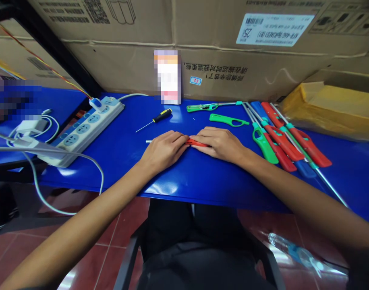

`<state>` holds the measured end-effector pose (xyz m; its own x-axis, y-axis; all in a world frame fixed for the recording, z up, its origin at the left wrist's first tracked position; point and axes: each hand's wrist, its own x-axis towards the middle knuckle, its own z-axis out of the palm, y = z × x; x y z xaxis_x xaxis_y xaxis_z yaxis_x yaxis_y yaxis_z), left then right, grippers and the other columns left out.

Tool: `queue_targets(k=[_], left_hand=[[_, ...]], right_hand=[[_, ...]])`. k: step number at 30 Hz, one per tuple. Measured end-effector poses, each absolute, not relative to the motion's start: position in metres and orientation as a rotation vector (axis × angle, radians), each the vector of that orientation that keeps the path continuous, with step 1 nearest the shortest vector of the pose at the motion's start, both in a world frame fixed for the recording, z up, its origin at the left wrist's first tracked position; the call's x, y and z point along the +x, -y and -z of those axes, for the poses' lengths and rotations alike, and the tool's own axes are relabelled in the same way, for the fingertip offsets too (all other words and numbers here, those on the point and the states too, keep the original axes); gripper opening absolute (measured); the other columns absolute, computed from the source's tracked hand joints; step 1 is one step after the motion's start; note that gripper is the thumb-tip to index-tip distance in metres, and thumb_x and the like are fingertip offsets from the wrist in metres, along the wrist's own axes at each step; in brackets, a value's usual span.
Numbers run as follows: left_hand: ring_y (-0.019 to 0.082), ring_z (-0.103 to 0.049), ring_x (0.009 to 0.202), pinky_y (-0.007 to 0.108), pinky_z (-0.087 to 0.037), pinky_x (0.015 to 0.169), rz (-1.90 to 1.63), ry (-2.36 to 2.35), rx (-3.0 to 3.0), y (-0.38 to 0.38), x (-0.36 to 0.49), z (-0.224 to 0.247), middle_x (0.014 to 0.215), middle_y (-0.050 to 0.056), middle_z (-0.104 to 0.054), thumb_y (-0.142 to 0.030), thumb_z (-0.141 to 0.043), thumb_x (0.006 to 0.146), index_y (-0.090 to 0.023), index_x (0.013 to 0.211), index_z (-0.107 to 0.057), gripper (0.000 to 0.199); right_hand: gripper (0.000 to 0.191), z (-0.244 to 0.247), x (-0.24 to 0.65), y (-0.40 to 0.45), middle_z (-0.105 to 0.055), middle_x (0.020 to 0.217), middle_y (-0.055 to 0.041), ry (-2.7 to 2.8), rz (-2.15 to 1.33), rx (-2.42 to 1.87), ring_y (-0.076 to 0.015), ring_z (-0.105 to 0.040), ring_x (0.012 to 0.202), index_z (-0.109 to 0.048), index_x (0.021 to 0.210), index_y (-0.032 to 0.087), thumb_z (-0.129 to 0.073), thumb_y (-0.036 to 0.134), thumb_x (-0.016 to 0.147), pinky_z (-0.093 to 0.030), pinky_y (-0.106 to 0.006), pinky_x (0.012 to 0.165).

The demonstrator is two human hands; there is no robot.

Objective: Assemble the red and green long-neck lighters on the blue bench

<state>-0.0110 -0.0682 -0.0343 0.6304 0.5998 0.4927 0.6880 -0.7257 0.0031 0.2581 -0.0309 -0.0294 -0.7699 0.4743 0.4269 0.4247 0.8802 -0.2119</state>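
Both hands meet over the middle of the blue table around a red long-nosed lighter (197, 142). My left hand (165, 149) is wrapped round its left portion, and a short metal tip pokes out past the fingers. My right hand (219, 143) pinches the red handle from the other side. Fingers cover most of the lighter. Just beyond lie a black-and-yellow screwdriver (162, 115), an opened green lighter (202, 107) with inner parts showing and a loose green handle shell (228, 120). Several green, red and blue lighters (285, 141) are heaped right of my right hand.
A white power strip (90, 125) with cables stands at the left. Cardboard boxes (136, 68) form a wall behind the table, with a blurred phone-like object (170, 78) leaning there. A yellow-taped package (329, 106) sits at the right. A plastic bottle (293, 251) lies on the floor.
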Motion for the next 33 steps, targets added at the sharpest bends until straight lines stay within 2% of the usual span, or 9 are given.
queue_targets(k=[6, 11, 16, 23, 28, 33], left_hand=[[0.021, -0.068, 0.084, 0.035, -0.058, 0.070, 0.561, 0.955, -2.648, 0.069, -0.007, 0.028, 0.093, 0.008, -0.075, -0.027, -0.047, 0.121, -0.016, 0.111, -0.075, 0.031], [0.021, -0.064, 0.077, 0.037, -0.054, 0.064, 0.571, 0.898, -2.578, 0.071, -0.005, 0.028, 0.087, 0.008, -0.072, -0.018, -0.047, 0.118, -0.015, 0.107, -0.075, 0.030], [0.021, -0.063, 0.074, 0.038, -0.052, 0.060, 0.622, 0.839, -2.510, 0.074, -0.003, 0.029, 0.083, 0.007, -0.072, -0.015, -0.050, 0.116, -0.014, 0.104, -0.076, 0.028], [0.021, -0.067, 0.078, 0.037, -0.057, 0.067, 0.630, 0.937, -2.542, 0.073, -0.003, 0.030, 0.088, 0.008, -0.077, -0.025, -0.054, 0.119, -0.014, 0.111, -0.077, 0.027], [0.023, -0.076, 0.096, 0.036, -0.064, 0.080, 0.608, 1.030, -2.641, 0.070, -0.012, 0.029, 0.108, 0.010, -0.082, -0.033, -0.057, 0.119, -0.014, 0.125, -0.076, 0.028], [0.024, -0.079, 0.105, 0.036, -0.066, 0.088, 0.616, 1.130, -2.703, 0.071, -0.017, 0.027, 0.118, 0.010, -0.083, -0.031, -0.057, 0.119, -0.016, 0.134, -0.075, 0.028]], right_hand=[[0.033, 0.029, 0.259, 0.032, -0.085, 0.114, -0.0118, 2.588, -0.086, -0.635, -0.0293, -0.078, 0.104, -0.085, 0.131, 0.022, -0.059, 0.036, 0.117, -0.066, -0.045, 0.093], [0.037, 0.028, 0.256, 0.034, -0.084, 0.106, -0.0114, 2.616, 0.036, -0.629, -0.0275, -0.076, 0.100, -0.084, 0.126, 0.018, -0.053, 0.038, 0.120, -0.064, -0.041, 0.091], [0.033, 0.030, 0.256, 0.035, -0.084, 0.109, -0.0107, 2.599, -0.008, -0.604, -0.0272, -0.076, 0.100, -0.085, 0.125, 0.022, -0.055, 0.035, 0.119, -0.064, -0.042, 0.091], [0.034, 0.029, 0.259, 0.034, -0.085, 0.110, -0.0119, 2.592, 0.004, -0.613, -0.0281, -0.077, 0.102, -0.084, 0.129, 0.019, -0.056, 0.036, 0.119, -0.064, -0.042, 0.092], [0.033, 0.030, 0.260, 0.031, -0.085, 0.116, -0.0122, 2.594, -0.038, -0.625, -0.0286, -0.077, 0.106, -0.084, 0.133, 0.019, -0.060, 0.035, 0.117, -0.064, -0.043, 0.095], [0.030, 0.031, 0.262, 0.028, -0.086, 0.117, -0.0121, 2.571, -0.112, -0.637, -0.0300, -0.078, 0.108, -0.085, 0.132, 0.019, -0.065, 0.034, 0.115, -0.065, -0.045, 0.097]])
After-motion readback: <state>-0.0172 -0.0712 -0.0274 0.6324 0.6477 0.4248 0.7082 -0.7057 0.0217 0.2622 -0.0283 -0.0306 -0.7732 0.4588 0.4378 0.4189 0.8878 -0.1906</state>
